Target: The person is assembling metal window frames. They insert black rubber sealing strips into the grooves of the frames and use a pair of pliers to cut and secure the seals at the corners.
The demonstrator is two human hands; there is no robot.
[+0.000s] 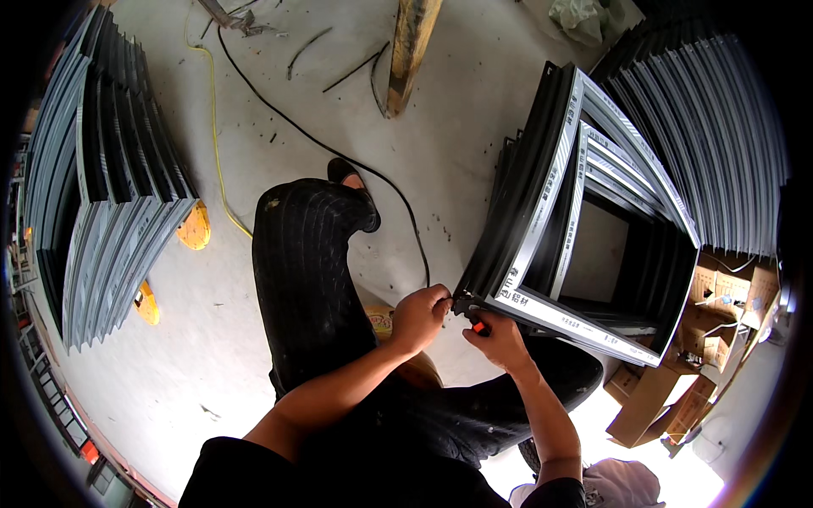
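A stack of dark window frames (550, 195) with pale printed film on the faces leans at the right, and its near corner reaches my hands. My left hand (418, 320) is closed beside that corner, thumb and fingers pinched together; what they hold is too small to make out. Just right of it, my right hand (501, 345) is wrapped round a small black-and-orange hand tool (479, 325). The tool's dark end sits against the frame corner, and its exact kind is hidden by my fingers.
More grey frames (127, 245) stand at the left by yellow pallet-truck-like feet (195, 227). Another stack (703, 127) fills the far right, above cardboard boxes (656, 398). A black cable (339, 152) and a yellow hose (213, 127) cross the floor near a wooden post (411, 55).
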